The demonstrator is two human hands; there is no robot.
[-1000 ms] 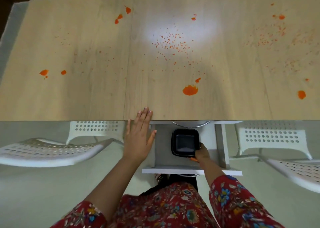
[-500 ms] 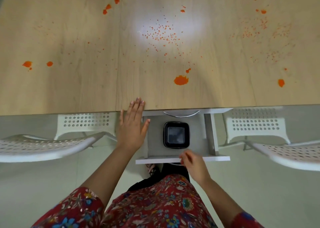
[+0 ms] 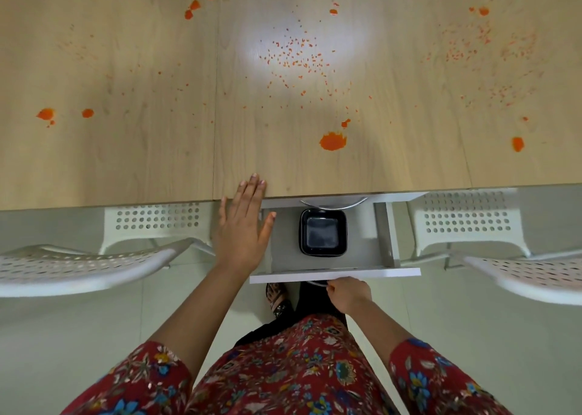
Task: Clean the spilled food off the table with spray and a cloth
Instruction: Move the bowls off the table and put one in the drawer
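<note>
The spilled food (image 3: 333,141) lies as orange blots and fine scattered crumbs across the wooden table (image 3: 126,162), the largest blot near the front edge, just beyond the open drawer (image 3: 285,250). The left hand (image 3: 244,225) is flat, fingers straight and close together, thumb spread, fingertips resting on the table's front edge beside the drawer; the right hand (image 3: 348,295) has its fingers curled round the metal handle (image 3: 316,283) below the white drawer front. A black square tray (image 3: 322,231) sits inside the drawer, and white perforated chairs (image 3: 78,269) stand at both sides
</note>
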